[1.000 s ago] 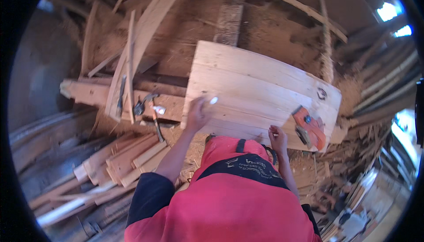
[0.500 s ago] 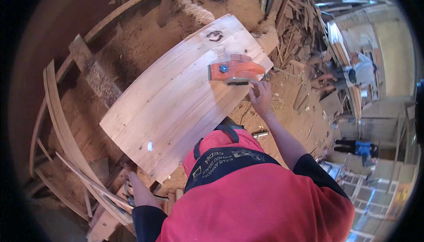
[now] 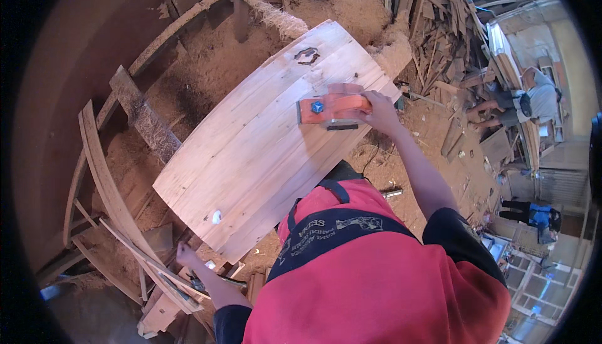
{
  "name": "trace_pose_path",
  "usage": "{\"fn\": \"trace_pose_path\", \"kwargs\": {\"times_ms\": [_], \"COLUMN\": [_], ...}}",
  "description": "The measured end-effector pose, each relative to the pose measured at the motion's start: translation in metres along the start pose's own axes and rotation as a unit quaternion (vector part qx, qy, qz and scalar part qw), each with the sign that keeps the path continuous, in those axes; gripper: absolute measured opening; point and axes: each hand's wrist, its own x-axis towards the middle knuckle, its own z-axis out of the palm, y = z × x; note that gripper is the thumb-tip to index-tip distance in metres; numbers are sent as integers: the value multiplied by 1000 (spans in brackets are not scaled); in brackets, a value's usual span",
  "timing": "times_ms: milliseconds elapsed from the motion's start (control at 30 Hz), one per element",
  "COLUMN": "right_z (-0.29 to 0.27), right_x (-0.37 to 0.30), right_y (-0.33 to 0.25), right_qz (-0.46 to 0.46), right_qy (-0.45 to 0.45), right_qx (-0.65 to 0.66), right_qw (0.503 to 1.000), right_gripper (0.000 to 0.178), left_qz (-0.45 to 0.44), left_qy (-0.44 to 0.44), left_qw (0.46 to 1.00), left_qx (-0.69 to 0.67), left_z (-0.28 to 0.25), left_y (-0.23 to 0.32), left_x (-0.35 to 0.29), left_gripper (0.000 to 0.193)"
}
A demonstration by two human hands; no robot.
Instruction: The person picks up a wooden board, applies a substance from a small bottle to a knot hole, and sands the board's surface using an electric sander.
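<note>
A wide panel of pale joined planks (image 3: pixel 251 156) lies slantwise in front of me, with a dark ring-shaped knot near its far end. On its right part sits an orange electric hand planer (image 3: pixel 332 105) with a blue knob. My right hand (image 3: pixel 379 113) is closed around the planer's rear handle. Off the panel's near left corner, my left hand (image 3: pixel 185 254) has its fingers curled, and whatever they may hold is too small to make out. A small white spot (image 3: pixel 217 216) shows on the panel near that corner.
Curved wooden strips (image 3: pixel 106 174) stand at the left, and a shavings-covered beam (image 3: pixel 144 115) reaches the panel's left side. Sawdust (image 3: pixel 351 5) heaps beyond it. Scrap wood (image 3: pixel 442 24) piles up at the far right. Two people (image 3: pixel 536 96) are farther off to the right.
My right hand has gone from beside the planer's rear to a grip on its handle. My left hand has come away from the panel's edge. The whole view has shifted slightly.
</note>
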Motion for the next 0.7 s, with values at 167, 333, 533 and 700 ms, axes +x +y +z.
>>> {"fn": "trace_pose_path", "kwargs": {"times_ms": [167, 333, 533, 700], "right_z": [-3, -21, -33, -33], "right_x": [52, 55, 86, 119], "right_y": [23, 58, 164, 247], "right_qz": [-97, -53, 66, 75], "right_qy": [-194, -178, -126, 22], "right_qx": [91, 182, 284, 231], "right_qw": [972, 966, 948, 970], "right_gripper": [50, 52, 52, 37], "left_qz": [-117, -53, -164, -171], "left_qy": [170, 147, 105, 33], "left_qw": [938, 949, 912, 908], "left_qx": [-279, -274, -360, -381], "left_z": [-46, -31, 60, 124], "left_y": [65, 167, 313, 426], "left_x": [-78, -186, -322, -380], "left_gripper": [24, 22, 29, 29]}}
